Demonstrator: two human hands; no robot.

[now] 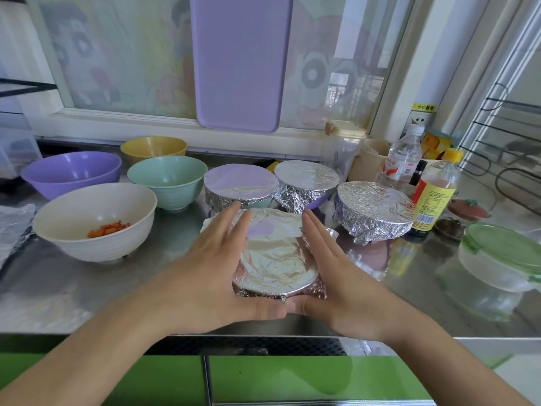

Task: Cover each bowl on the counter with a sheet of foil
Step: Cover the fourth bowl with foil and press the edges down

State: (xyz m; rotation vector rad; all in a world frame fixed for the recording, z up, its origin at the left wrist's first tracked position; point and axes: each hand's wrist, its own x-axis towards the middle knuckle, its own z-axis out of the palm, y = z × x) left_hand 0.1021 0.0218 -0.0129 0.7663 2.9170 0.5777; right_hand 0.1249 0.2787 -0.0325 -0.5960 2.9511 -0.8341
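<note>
Head camera view, looking down at a steel counter (pixel 87 291). Eight bowls sit on it: four wrapped in foil and four uncovered. The nearest foil-covered bowl (pixel 276 259) sits at the counter's front edge, between both hands. The left hand (pixel 210 273) lies flat against its left side, fingers straight and together. The right hand (pixel 333 276) mirrors it on the right side, fingers straight, pressing the foil inward. The two thumbs meet at the bowl's near edge. Behind stand three more foil-covered bowls in a row: left (pixel 240 184), middle (pixel 306 180) and right (pixel 374 210). To the left are the open bowls: a white bowl (pixel 96 221) holding some orange food pieces, a purple bowl (pixel 71 174), a green bowl (pixel 168 180) and a yellow bowl (pixel 153 146). Two bottles stand at right, one clear (pixel 402 159), one yellow-capped (pixel 436 189). A clear container with a green lid (pixel 503 256) sits far right. A purple cutting board (pixel 241 60) leans against the window behind. Green cabinet fronts (pixel 292 376) run below the counter.
</note>
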